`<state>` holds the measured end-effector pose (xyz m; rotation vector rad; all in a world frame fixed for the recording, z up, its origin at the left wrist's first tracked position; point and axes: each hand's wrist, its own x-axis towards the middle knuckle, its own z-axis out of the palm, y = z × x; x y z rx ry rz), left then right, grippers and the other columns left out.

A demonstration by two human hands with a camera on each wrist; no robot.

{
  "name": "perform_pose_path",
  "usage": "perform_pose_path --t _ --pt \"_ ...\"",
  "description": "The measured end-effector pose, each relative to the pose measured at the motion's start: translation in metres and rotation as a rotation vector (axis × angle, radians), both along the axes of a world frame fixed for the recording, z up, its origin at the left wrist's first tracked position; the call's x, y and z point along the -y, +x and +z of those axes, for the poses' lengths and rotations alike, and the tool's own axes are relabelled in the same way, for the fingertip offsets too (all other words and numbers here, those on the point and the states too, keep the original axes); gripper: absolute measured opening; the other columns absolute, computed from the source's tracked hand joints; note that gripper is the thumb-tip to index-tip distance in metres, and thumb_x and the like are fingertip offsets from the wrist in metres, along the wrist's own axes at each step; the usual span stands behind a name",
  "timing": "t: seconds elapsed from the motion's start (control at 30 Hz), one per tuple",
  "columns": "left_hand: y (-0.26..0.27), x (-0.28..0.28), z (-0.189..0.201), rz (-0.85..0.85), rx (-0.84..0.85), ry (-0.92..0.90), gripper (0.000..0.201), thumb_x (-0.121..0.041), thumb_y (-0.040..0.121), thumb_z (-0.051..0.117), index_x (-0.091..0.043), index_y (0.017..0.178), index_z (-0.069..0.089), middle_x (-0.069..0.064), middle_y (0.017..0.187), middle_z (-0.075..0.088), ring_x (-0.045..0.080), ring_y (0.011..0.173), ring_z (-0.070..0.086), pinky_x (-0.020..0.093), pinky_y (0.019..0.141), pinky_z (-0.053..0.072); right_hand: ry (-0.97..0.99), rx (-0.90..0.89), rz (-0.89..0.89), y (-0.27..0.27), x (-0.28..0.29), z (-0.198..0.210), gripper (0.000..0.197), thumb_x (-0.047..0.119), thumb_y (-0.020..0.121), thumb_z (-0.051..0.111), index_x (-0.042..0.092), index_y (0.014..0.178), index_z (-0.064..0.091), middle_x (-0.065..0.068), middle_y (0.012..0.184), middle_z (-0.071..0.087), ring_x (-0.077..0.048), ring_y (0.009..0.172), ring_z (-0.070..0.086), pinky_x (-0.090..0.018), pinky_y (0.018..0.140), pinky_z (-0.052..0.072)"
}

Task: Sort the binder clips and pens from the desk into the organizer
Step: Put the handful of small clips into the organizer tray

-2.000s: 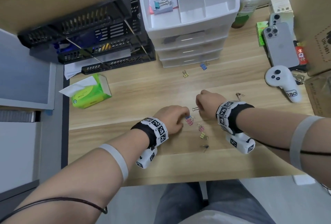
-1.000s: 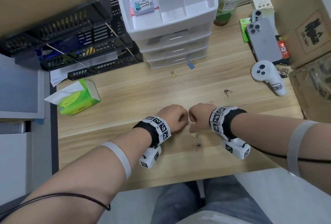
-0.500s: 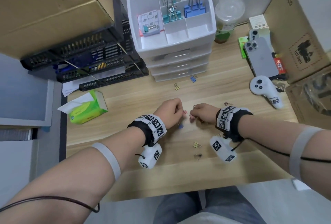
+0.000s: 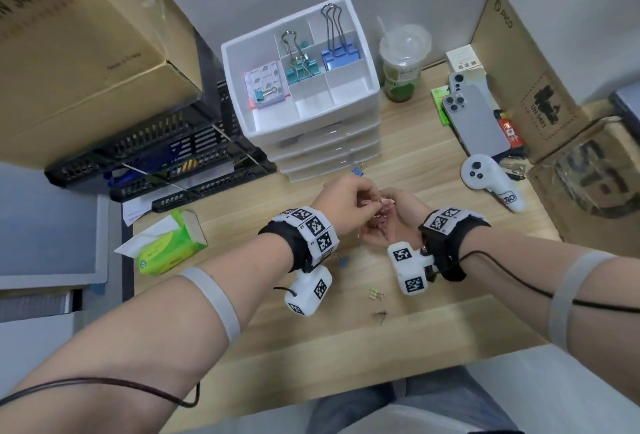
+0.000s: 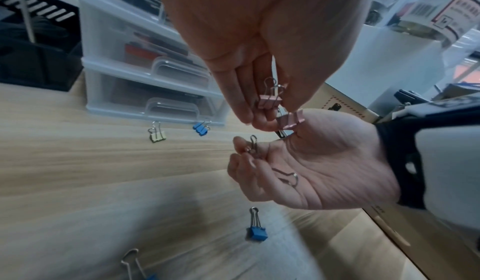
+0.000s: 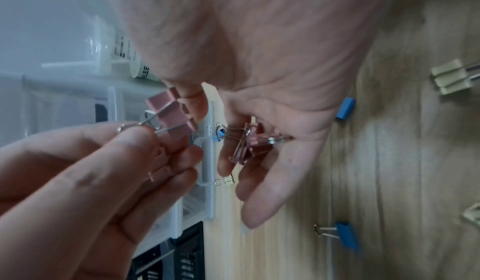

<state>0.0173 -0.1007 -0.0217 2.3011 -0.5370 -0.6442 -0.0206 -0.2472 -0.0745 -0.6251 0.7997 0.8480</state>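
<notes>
Both hands hover above the desk in front of the white drawer organizer. My left hand points its fingers down and pinches a pink binder clip by its wire handle. My right hand is turned palm up just below, its fingers curled round more pink clips. One pink clip sits between the left fingertips and the right palm. Loose clips lie on the desk: blue, blue, gold and a dark one. No pens are in view.
The organizer's top tray holds teal clips and blue clips. Black stacked trays and a green tissue box are at the left. A cup, phones, a white controller and cardboard boxes are at the right.
Both hands rose from the desk with pink clips picked up there. The right hand turned palm up and the left hand moved over it.
</notes>
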Motion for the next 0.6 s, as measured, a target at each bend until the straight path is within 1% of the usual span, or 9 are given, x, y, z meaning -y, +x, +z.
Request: perform_pose_path --t 0.07,0.13,0.23,0.3,0.33,0.4,0.5,0.53,0.6 --pt "-0.001 0.003 0.001 0.003 -0.006 -0.033 0.006 -0.019 0.085 0.07 -0.018 0.085 0.076 -0.006 0.082 0.074 0.01 0.079 0.07 0.036 0.08 0.058 0.023 0.0 -0.045 0.001 0.001 -0.001 0.038 0.036 0.101 0.043 0.007 0.094 0.068 -0.012 0.079 0.063 -0.026 0.082 0.062 -0.044 0.078 0.06" --pt "-0.003 0.007 0.004 0.033 -0.036 -0.072 0.014 -0.024 0.09 0.065 -0.017 0.088 0.077 -0.005 0.083 0.076 0.011 0.081 0.071 0.036 0.081 0.057 0.022 -0.039 -0.106 0.004 0.003 -0.005 0.034 0.034 0.102 0.046 0.005 0.102 0.065 -0.013 0.084 0.061 -0.025 0.086 0.06 -0.044 0.076 0.061" --pt "-0.002 0.01 0.007 0.143 -0.145 -0.149 0.032 -0.033 0.099 0.047 -0.016 0.104 0.074 -0.003 0.092 0.077 0.013 0.094 0.069 0.034 0.091 0.054 0.032 -0.098 -0.188 0.005 0.006 -0.009 0.033 0.03 0.101 0.053 0.001 0.092 0.064 -0.011 0.082 0.058 -0.024 0.076 0.059 -0.038 0.073 0.061" --pt "0.002 0.009 0.005 0.205 -0.12 -0.197 0.034 -0.039 0.098 0.042 -0.022 0.104 0.071 -0.006 0.091 0.077 0.015 0.096 0.069 0.034 0.092 0.052 -0.008 -0.12 -0.166 0.006 0.009 -0.009 0.03 0.026 0.098 0.059 0.001 0.081 0.062 -0.009 0.076 0.06 -0.021 0.062 0.063 -0.029 0.057 0.06" --pt "0.005 0.009 0.003 0.227 -0.093 -0.203 0.032 -0.039 0.097 0.041 -0.023 0.099 0.07 -0.005 0.088 0.076 0.018 0.092 0.069 0.034 0.088 0.053 -0.034 -0.131 -0.148 0.007 0.013 -0.011 0.029 0.024 0.098 0.058 0.003 0.078 0.06 -0.008 0.073 0.06 -0.019 0.055 0.062 -0.024 0.05 0.057" --pt "0.013 0.006 -0.002 0.256 -0.058 -0.148 0.03 -0.034 0.098 0.044 -0.019 0.089 0.067 -0.001 0.084 0.074 0.022 0.083 0.069 0.035 0.079 0.054 -0.062 -0.132 -0.114 0.008 0.025 -0.015 0.029 0.025 0.1 0.053 0.008 0.076 0.057 -0.003 0.067 0.055 -0.013 0.044 0.054 -0.015 0.041 0.044" --pt "0.023 -0.003 -0.019 0.243 -0.061 0.023 0.03 -0.024 0.098 0.047 -0.008 0.083 0.067 0.01 0.079 0.072 0.021 0.066 0.061 0.029 0.064 0.048 -0.182 -0.093 -0.061 0.009 0.053 -0.017 0.03 0.027 0.103 0.047 0.013 0.077 0.052 0.002 0.056 0.048 -0.006 0.036 0.041 -0.013 0.028 0.028" --pt "0.025 -0.008 -0.027 0.218 -0.057 0.078 0.03 -0.021 0.097 0.048 -0.005 0.082 0.068 0.012 0.076 0.071 0.019 0.063 0.057 0.026 0.059 0.044 -0.272 -0.089 -0.03 0.008 0.062 -0.015 0.029 0.025 0.103 0.048 0.015 0.076 0.051 0.003 0.054 0.048 -0.005 0.035 0.039 -0.014 0.027 0.024" --pt "0.024 -0.013 -0.041 0.143 -0.053 0.18 0.026 -0.014 0.095 0.049 -0.007 0.077 0.066 0.003 0.069 0.064 0.015 0.062 0.053 0.023 0.055 0.038 -0.597 -0.016 0.108 0.005 0.08 -0.01 0.023 0.018 0.098 0.052 0.015 0.075 0.052 0.001 0.058 0.05 -0.009 0.037 0.042 -0.016 0.028 0.026"
